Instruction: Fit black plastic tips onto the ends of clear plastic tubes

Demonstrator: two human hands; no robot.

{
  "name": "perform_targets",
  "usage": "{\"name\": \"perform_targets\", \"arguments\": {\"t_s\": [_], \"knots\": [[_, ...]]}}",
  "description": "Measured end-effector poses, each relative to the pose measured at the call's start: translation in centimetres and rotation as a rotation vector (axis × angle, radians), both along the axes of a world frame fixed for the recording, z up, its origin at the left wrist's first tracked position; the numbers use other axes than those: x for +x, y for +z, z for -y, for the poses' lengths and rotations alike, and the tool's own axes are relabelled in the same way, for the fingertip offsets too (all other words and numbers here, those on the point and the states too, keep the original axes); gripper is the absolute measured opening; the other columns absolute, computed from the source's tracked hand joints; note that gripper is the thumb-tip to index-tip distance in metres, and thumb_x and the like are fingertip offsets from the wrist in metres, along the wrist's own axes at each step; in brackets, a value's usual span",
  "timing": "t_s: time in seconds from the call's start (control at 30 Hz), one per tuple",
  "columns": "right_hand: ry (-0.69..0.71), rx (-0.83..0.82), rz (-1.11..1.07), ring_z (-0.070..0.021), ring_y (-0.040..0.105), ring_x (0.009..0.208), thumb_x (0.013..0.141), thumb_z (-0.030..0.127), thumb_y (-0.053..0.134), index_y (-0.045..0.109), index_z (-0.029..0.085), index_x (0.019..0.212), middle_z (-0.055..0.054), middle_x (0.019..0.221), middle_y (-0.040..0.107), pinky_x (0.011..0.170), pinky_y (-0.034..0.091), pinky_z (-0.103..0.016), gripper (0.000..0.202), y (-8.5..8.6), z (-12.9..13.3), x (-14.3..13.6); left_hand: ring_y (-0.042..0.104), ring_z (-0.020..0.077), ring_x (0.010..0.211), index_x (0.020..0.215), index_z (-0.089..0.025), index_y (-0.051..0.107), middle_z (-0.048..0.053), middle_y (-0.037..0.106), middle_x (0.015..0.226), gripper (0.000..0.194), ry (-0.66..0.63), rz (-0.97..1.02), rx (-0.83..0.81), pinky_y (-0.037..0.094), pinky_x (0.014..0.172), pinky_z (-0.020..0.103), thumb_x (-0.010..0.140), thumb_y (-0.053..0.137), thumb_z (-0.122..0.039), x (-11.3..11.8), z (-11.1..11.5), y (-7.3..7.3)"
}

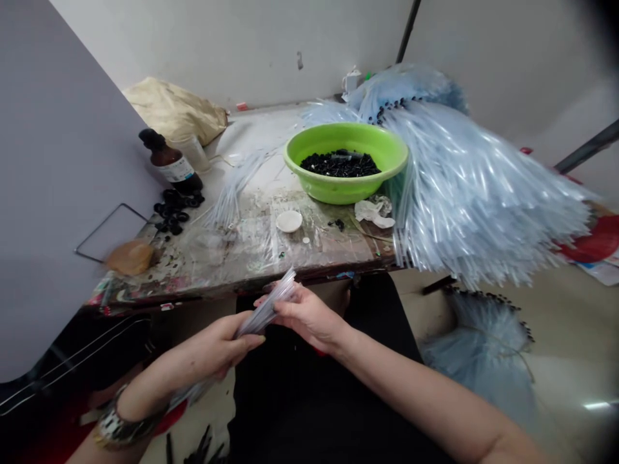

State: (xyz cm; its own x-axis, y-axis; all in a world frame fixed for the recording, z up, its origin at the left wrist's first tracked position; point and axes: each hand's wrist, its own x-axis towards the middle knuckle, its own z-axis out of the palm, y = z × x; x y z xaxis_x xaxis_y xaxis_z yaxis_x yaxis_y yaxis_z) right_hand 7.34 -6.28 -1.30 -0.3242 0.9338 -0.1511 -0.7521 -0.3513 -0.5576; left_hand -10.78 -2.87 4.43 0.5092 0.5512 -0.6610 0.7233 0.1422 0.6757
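Below the table's front edge, my left hand point(227, 341) is wrapped round a bundle of thin clear plastic tubes point(271, 308). The bundle slants up to the right, and its lower part passes behind my left wrist. My right hand point(304, 314) grips the same bundle near its upper end, thumb on the near side. On the table, beyond my hands, stands a green basin point(319, 187) with many small black parts point(338, 165) in it. A small white dish point(289, 222) lies in front of the basin.
A large heap of clear tubes point(474, 193) overhangs the table's right side. Loose tubes point(235, 193), a brown bottle point(174, 169), black rings point(171, 209) and a cloth bag point(178, 109) are on the left. Another tube bundle point(483, 341) lies on the floor at right.
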Motion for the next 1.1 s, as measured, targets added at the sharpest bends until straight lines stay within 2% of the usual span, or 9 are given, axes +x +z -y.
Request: {"name": "perform_targets", "arguments": {"t_s": [0.13, 0.23, 0.33, 0.4, 0.53, 0.67, 0.8, 0.9, 1.1], "knots": [[0.028, -0.073, -0.003, -0.0160, 0.065, 0.090, 0.068, 0.027, 0.077, 0.064, 0.017, 0.094, -0.005, 0.099, 0.071, 0.085, 0.047, -0.032, 0.030, -1.0, 0.2, 0.1, 0.037, 0.0104, 0.040, 0.081, -0.019, 0.053, -0.006, 0.046, 0.054, 0.027, 0.026, 0.037, -0.029, 0.031, 0.041, 0.023, 0.081, 0.054, -0.046, 0.1, 0.2, -1.6], [0.034, -0.150, 0.053, -0.0159, 0.063, 0.094, 0.069, 0.025, 0.077, 0.064, 0.018, 0.091, -0.003, 0.097, 0.070, 0.083, 0.047, -0.031, 0.026, -2.5, 0.5, 0.5, 0.047, 0.0141, 0.051, 0.079, -0.020, 0.056, -0.003, 0.054, 0.061, 0.021, -0.006, -0.096, 0.263, 0.036, 0.051, 0.024, 0.079, 0.055, -0.041, -0.5, 0.0, -2.6], [0.087, -0.204, 0.095, -0.0177, 0.060, 0.104, 0.070, 0.024, 0.076, 0.064, 0.020, 0.098, -0.004, 0.100, 0.068, 0.086, 0.046, -0.033, 0.031, -3.6, 0.7, 0.8, 0.050, 0.0162, 0.059, 0.071, -0.021, 0.054, -0.002, 0.055, 0.064, 0.021, -0.004, -0.225, 0.505, 0.037, 0.058, 0.025, 0.079, 0.054, -0.040, -1.4, -0.2, -2.3], [0.134, -0.213, 0.100, -0.0190, 0.058, 0.108, 0.071, 0.027, 0.076, 0.064, 0.021, 0.103, -0.006, 0.106, 0.067, 0.087, 0.045, -0.035, 0.035, -3.8, 0.9, 0.8, 0.049, 0.0152, 0.056, 0.075, -0.021, 0.055, -0.003, 0.053, 0.062, 0.022, 0.014, -0.187, 0.436, 0.036, 0.055, 0.024, 0.081, 0.054, -0.042, -1.6, 0.0, -1.8], [0.223, -0.097, 0.121, -0.0171, 0.059, 0.103, 0.072, 0.030, 0.075, 0.067, 0.020, 0.101, -0.006, 0.109, 0.067, 0.088, 0.044, -0.033, 0.032, -3.3, 1.2, 0.4, 0.039, 0.0103, 0.042, 0.088, -0.019, 0.056, -0.007, 0.045, 0.053, 0.025, 0.088, 0.000, 0.032, 0.030, 0.041, 0.021, 0.081, 0.057, -0.043, -0.8, 0.6, -1.8], [0.193, -0.018, 0.152, -0.0145, 0.062, 0.088, 0.072, 0.035, 0.075, 0.068, 0.018, 0.102, -0.004, 0.096, 0.069, 0.082, 0.045, -0.029, 0.035, -3.0, 1.4, 0.2, 0.036, 0.0059, 0.036, 0.068, -0.017, 0.049, -0.006, 0.044, 0.048, 0.031, 0.164, 0.279, -0.213, 0.030, 0.038, 0.018, 0.081, 0.059, -0.043, 0.9, 1.7, -4.0], [0.075, -0.007, 0.233, -0.0153, 0.062, 0.083, 0.075, 0.039, 0.072, 0.069, 0.019, 0.095, -0.003, 0.097, 0.069, 0.069, 0.046, -0.025, 0.028, -3.0, 1.3, 0.4, 0.034, 0.0056, 0.033, 0.086, -0.015, 0.055, -0.008, 0.044, 0.047, 0.027, 0.223, 0.550, -0.462, 0.034, 0.036, 0.018, 0.079, 0.062, -0.041, 2.5, 2.9, -6.6], [0.046, 0.004, 0.224, -0.0165, 0.062, 0.088, 0.077, 0.039, 0.070, 0.070, 0.019, 0.090, -0.003, 0.097, 0.069, 0.077, 0.047, -0.027, 0.024, -3.1, 1.2, 0.9, 0.039, 0.0061, 0.035, 0.087, -0.013, 0.057, -0.005, 0.049, 0.050, 0.028, 0.239, 0.578, -0.481, 0.038, 0.039, 0.019, 0.080, 0.063, -0.039, 3.4, 3.3, -7.7], [0.039, -0.010, 0.229, -0.0183, 0.063, 0.094, 0.079, 0.038, 0.067, 0.071, 0.018, 0.090, -0.005, 0.098, 0.070, 0.089, 0.046, -0.033, 0.023, -3.4, 1.1, 1.8, 0.054, 0.0105, 0.049, 0.068, -0.012, 0.059, 0.001, 0.058, 0.057, 0.032, 0.143, 0.503, -0.280, 0.044, 0.051, 0.022, 0.080, 0.065, -0.041, 4.5, 2.1, -8.2]]}}
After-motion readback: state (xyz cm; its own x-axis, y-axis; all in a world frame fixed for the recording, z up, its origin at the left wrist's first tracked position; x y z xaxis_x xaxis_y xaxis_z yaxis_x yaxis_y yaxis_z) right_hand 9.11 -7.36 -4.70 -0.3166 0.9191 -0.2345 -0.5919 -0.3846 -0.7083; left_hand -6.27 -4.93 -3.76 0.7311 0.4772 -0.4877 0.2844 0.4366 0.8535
